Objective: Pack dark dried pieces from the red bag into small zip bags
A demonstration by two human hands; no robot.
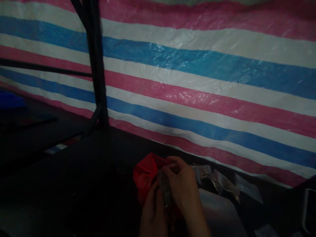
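Red plastic, a crumpled bag (pixel 145 174), sits above the dark table (pixel 120 141), near our hands. Our right hand's (pixel 184 184) grip pinches the top of a clear packet (pixel 165 189); we cannot tell our left hand's (pixel 153 204) grip. Filled packets (pixel 228 184) lie right.

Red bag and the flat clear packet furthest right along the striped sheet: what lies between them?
In the head view, the right hand and then small packets with brownish contents lie between the red bag and that flat clear packet.
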